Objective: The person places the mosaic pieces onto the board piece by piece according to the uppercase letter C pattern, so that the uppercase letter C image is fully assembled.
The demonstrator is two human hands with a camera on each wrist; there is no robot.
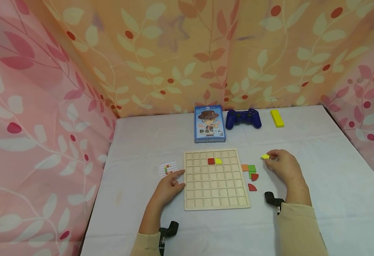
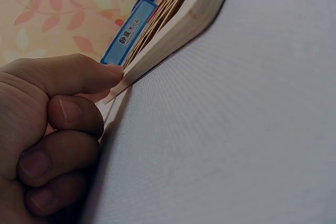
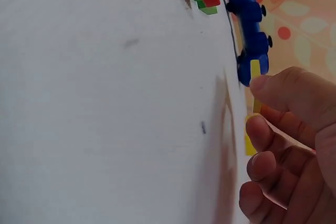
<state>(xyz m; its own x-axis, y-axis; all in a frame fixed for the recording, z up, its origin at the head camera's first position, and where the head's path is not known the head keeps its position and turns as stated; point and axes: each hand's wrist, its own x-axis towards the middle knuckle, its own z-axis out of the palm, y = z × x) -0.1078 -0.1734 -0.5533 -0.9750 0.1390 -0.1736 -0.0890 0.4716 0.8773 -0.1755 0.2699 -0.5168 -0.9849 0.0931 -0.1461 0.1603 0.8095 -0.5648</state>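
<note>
A wooden grid board (image 1: 217, 199) lies flat on the white table, with a red tile (image 1: 210, 161) and a yellow tile (image 1: 218, 160) side by side in its second row. My left hand (image 1: 173, 180) rests on the table at the board's left edge (image 2: 178, 24). Its index finger touches that edge and the other fingers (image 2: 73, 116) are curled under, holding nothing. Right of the board, my right hand (image 1: 268, 159) pinches a small yellow tile (image 1: 265, 156) between thumb and fingertip, just above the cloth. The right wrist view shows the same yellow tile (image 3: 255, 71) at the fingertip.
A small pattern card (image 1: 168, 168) lies beside the left hand. Orange (image 1: 245, 167), green (image 1: 252, 168) and two red quarter-round pieces (image 1: 254, 176) sit by the board's right edge. A blue card box (image 1: 209, 123), blue game controller (image 1: 243, 118) and yellow block (image 1: 277, 118) stand along the back. Patterned curtains enclose the table.
</note>
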